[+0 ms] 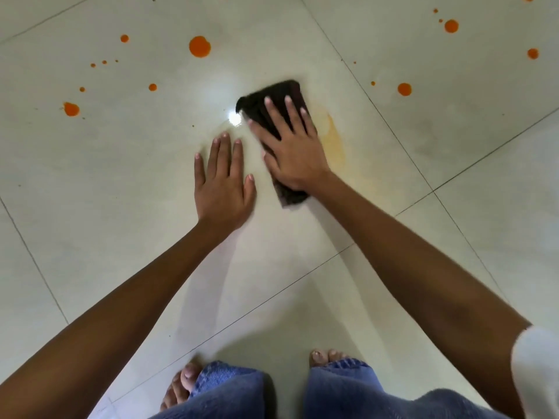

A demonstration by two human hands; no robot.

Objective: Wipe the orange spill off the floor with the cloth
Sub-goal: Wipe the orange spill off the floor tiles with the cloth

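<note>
The right hand [292,155] lies flat on the dark cloth [279,90], fingers straight and spread, pressing it to the pale tiled floor [121,164] near the middle of a large tile. The cloth is folded into a long pad that shows beyond the fingertips and behind the heel of the hand. Just beside it, on the right, a faint orange smear [332,137] marks the tile. The left hand [222,186] rests open, palm down, on the bare floor just left of the cloth, not touching it. The orange spill [199,46] lies in scattered round drops towards the far edge of the floor, some far left [71,109], others far right [404,89], all well apart from the cloth. Bare feet [184,385] and blue jeans [230,391] show at the near edge.
</note>
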